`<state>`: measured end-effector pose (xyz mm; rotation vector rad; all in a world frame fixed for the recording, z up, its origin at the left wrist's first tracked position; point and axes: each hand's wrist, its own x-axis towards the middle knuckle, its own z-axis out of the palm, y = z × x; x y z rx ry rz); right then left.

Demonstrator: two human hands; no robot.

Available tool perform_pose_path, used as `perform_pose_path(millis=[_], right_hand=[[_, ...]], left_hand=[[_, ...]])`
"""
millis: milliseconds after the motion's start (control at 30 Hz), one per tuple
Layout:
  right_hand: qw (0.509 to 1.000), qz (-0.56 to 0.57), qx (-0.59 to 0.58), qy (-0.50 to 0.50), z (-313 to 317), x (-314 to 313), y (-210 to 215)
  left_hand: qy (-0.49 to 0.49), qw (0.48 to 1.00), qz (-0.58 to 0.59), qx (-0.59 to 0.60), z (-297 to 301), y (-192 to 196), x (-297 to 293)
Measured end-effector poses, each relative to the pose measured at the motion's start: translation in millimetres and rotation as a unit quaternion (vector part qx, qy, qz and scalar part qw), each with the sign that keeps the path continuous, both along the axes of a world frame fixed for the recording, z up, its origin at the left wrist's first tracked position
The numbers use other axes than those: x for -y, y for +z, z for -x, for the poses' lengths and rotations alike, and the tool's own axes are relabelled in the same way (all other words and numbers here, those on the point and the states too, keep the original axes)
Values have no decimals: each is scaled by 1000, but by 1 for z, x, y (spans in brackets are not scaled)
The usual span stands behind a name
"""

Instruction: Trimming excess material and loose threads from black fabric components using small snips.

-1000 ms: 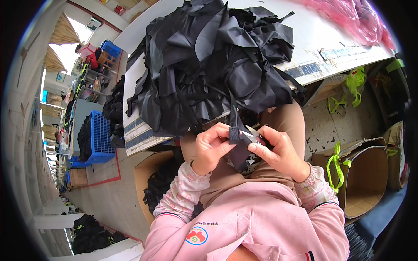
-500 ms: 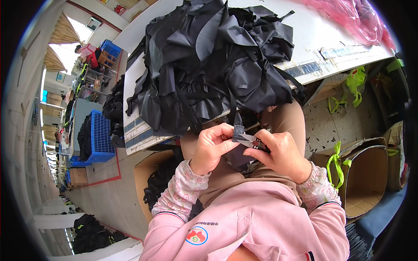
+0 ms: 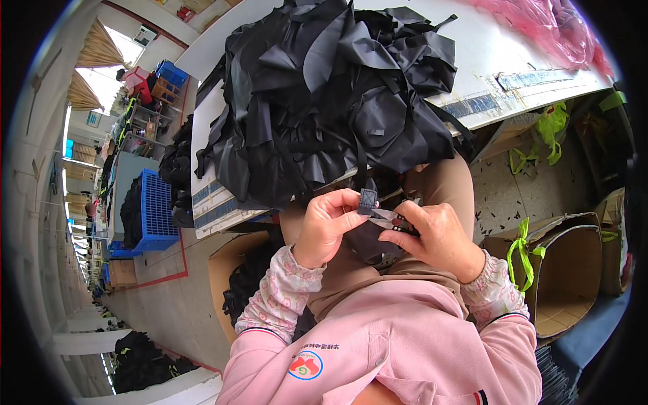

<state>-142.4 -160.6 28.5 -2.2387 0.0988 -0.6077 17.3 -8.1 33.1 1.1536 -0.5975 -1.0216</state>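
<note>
Over my lap, my left hand [image 3: 322, 228] pinches a black strap end [image 3: 367, 200] with a stitched, textured tab between thumb and fingers. The strap runs up toward a large heap of black fabric pieces [image 3: 324, 108] on the table in front of me. In my right hand [image 3: 437, 236] is a small pair of thread snips [image 3: 382, 219], fingers wrapped around it. Its pale blades point left and lie at the lower edge of the tab, close to my left fingertips. Whether the blades touch the tab I cannot tell. Dark fabric hangs below the hands.
The white table [image 3: 503, 57] has a worn, taped edge. Pink plastic sheeting [image 3: 547, 30] lies at its far right. An open cardboard box [image 3: 563, 277] with green ties stands right. Another box [image 3: 219, 270] with black pieces is left, and a blue crate [image 3: 156, 212] stands farther left.
My left hand has shifted and turned the tab slightly, so its stitched face shows more. The snips' blades sit a little lower against it. The heap has not moved.
</note>
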Motion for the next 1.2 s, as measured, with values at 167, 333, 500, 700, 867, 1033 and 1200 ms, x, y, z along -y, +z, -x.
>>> perform_pose_path(millis=[167, 333, 500, 700, 867, 1033, 1200], right_hand=[[999, -46, 0, 0, -1, 0, -4], [993, -111, -28, 22, 1, 3, -3], [992, -107, -54, 32, 1, 4, 1], [995, -82, -44, 33, 1, 1, 4], [998, -36, -45, 20, 1, 0, 7], [999, -8, -39, 8, 2, -1, 11], [998, 15, -59, 14, 4, 0, 12]], left_hand=[[-14, 1000, -19, 15, 1, 0, -1], [-39, 997, -8, 71, 2, 0, 0], [-56, 995, 2, 82, 2, -2, -1], [-73, 993, -8, 92, 4, -2, -2], [-72, 993, -20, 89, 4, -2, -3], [-64, 992, -2, 109, 2, -6, -3], [-53, 990, -27, 130, 4, -1, -3]])
